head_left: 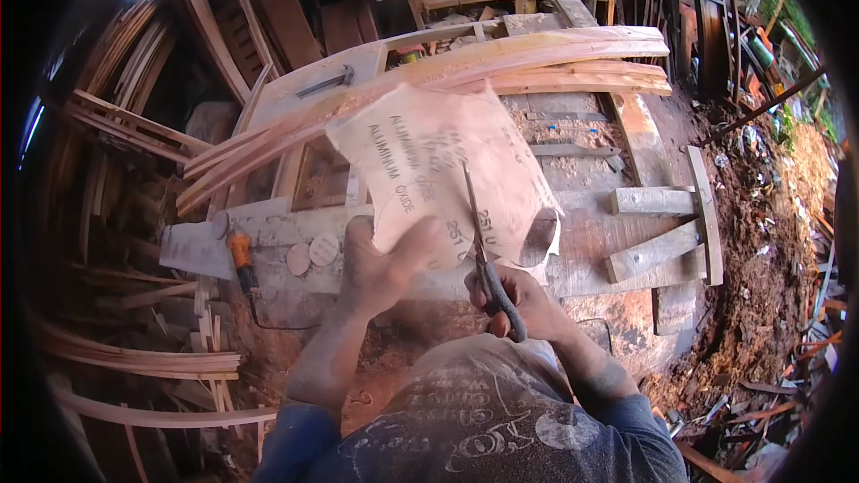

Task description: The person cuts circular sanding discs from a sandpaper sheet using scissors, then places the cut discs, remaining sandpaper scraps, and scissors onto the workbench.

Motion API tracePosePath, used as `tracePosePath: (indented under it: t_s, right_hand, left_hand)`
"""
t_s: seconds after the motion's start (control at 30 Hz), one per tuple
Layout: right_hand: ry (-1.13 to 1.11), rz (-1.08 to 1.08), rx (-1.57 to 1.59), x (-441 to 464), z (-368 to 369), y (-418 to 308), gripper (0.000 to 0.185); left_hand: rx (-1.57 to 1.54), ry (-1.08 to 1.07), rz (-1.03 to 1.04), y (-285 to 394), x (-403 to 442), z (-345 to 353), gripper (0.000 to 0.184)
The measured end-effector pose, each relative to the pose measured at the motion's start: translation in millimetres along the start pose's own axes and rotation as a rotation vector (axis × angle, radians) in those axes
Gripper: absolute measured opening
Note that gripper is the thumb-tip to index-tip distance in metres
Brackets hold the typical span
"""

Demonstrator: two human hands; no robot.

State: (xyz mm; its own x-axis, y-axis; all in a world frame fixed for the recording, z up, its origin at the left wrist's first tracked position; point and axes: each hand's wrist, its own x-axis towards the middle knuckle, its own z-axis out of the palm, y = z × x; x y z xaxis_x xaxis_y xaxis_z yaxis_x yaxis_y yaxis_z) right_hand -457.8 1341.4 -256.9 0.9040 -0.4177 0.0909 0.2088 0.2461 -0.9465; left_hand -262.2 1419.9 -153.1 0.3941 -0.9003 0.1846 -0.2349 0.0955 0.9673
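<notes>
My left hand (389, 264) grips the lower left edge of a sheet of sandpaper (385, 148), its thumb lying over the paper. The sheet's pale back faces up, printed with "ALUMINUM OXIDE", and its edges are ragged and curled. In my right hand (519, 300) is a pair of scissors (480, 246) with dark handles. The blades point away from me across the sheet; whether they are parted is hard to see. Two round sandpaper discs (310, 255) lie on the workbench (582, 215), left of my left hand.
An orange and black power tool (240, 255) with a cord rests at the bench's left. Long curved wooden strips (537, 49) cross the far side, near a metal tool (327, 80). Joined wood pieces (658, 201) sit at the right. Timber leans at the left; debris covers the right-hand ground.
</notes>
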Motion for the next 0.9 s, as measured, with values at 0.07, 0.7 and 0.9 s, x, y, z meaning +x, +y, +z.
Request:
tracePosePath:
  t_s: [0.07, 0.7, 0.9]
  right_hand:
    - [-0.005, -0.007, -0.04, -1.0, -1.9, -0.8, 0.063]
    - [-0.06, -0.077, -0.082, -1.6, -1.3, -1.7, 0.047]
    - [-0.023, 0.078, 0.034, -4.9, 3.7, -10.9, 0.05]
  left_hand:
    - [0.033, -0.041, -0.065, 3.7, -0.3, -1.8, 0.021]
    - [0.129, -0.166, -0.058, 19.5, 5.5, -18.1, 0.023]
    - [0.075, -0.159, -0.104, 23.2, 7.5, -20.0, 0.028]
